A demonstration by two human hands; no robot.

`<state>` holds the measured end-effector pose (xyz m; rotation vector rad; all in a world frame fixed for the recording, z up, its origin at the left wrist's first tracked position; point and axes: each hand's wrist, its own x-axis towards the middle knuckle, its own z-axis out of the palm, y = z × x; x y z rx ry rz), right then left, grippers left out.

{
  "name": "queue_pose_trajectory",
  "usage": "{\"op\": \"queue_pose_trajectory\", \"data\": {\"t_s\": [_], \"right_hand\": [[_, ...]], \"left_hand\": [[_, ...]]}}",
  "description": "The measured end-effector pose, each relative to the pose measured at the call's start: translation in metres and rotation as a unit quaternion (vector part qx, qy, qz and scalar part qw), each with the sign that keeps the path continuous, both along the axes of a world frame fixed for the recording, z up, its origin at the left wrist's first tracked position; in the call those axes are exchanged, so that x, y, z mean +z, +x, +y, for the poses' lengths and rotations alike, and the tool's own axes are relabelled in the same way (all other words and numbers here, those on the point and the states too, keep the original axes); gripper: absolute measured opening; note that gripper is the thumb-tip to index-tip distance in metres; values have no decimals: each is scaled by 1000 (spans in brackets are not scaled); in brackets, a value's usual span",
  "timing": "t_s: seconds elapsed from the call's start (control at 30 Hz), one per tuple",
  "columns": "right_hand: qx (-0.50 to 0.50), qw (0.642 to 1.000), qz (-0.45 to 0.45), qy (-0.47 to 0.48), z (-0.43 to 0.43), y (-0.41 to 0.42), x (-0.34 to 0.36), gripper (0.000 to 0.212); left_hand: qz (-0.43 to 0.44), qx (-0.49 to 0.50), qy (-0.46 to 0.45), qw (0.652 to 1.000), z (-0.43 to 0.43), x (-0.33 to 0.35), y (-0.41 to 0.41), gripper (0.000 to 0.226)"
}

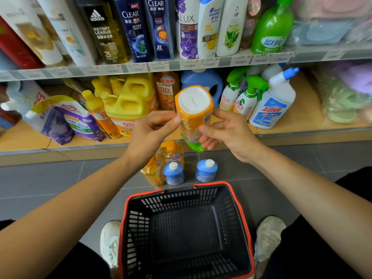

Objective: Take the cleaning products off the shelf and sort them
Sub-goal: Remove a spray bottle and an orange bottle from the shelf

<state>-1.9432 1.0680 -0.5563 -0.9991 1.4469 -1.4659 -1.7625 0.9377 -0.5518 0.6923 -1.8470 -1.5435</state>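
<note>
Both hands hold an orange bottle (193,109) upside down in front of the lower shelf, its white base facing me and its green cap pointing down. My left hand (153,129) pinches its left side and my right hand (223,131) grips its right side. On the floor below stand two orange detergent bottles (161,164) and two blue bottles with white caps (173,173) (206,171). The lower shelf (281,135) carries yellow jugs (128,105), refill pouches (66,119), a blue jug (203,81) and white spray bottles (249,97).
A black shopping basket with a red rim (128,208) stands on the grey tiled floor between my white shoes (109,240). The upper shelf (181,64) holds shampoo and body wash bottles. Bagged soft goods lie at the far right (346,93).
</note>
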Motion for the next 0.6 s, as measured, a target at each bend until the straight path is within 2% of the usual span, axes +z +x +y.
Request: {"op": "queue_pose_trajectory", "data": {"t_s": [0.1, 0.17, 0.3, 0.43, 0.53, 0.6], "right_hand": [[20, 1000, -11, 2, 2, 4, -4, 37], [31, 999, -27, 8, 3, 9, -7, 28], [40, 998, -43, 8, 5, 11, -6, 24], [91, 995, -33, 18, 9, 10, -3, 15], [118, 988, -80, 52, 16, 10, -2, 21], [133, 981, -109, 89, 20, 10, 0, 28]], "left_hand": [[37, -56, 34, 997, 1, -1, -1, 42], [42, -106, 36, 993, 1, -3, -2, 51], [15, -187, 36, 982, -9, 0, 0, 60], [-46, -252, 34, 966, -21, 8, 9, 52], [-88, -260, 5, 961, -24, 9, 13, 70], [-119, -265, -25, 957, -22, 7, 13, 74]]}}
